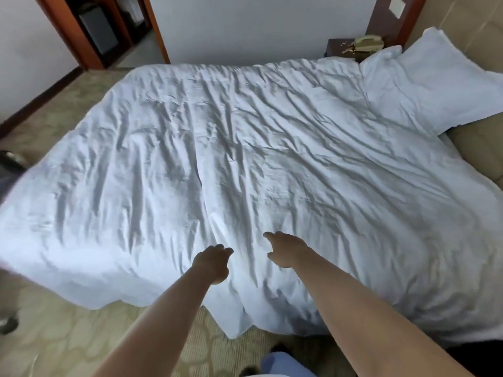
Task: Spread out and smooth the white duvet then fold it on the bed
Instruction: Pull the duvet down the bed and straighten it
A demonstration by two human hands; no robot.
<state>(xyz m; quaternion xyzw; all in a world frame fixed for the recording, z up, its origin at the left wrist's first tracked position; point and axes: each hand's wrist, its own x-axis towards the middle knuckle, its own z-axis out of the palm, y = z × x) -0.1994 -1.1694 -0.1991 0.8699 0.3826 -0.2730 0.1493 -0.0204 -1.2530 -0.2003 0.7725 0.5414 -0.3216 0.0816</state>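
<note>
The white duvet (245,148) lies spread across the bed, heavily creased, with a long ridge running down its middle toward me. Its near edge hangs over the bed's side above the carpet. Both my arms reach out over that near edge. My left hand (213,263) is just left of the ridge, its fingers loosely bent down toward the cloth and gripping nothing. Just right of the ridge is my right hand (285,248), fingers relaxed and slightly apart, on or just above the duvet.
Two white pillows (435,85) lean at the head of the bed on the right. A dark nightstand with a telephone (366,44) stands behind them. Patterned carpet (68,344) surrounds the bed. A wood-framed doorway (109,31) is far left. A dark blurred object (11,161) sits at the left edge.
</note>
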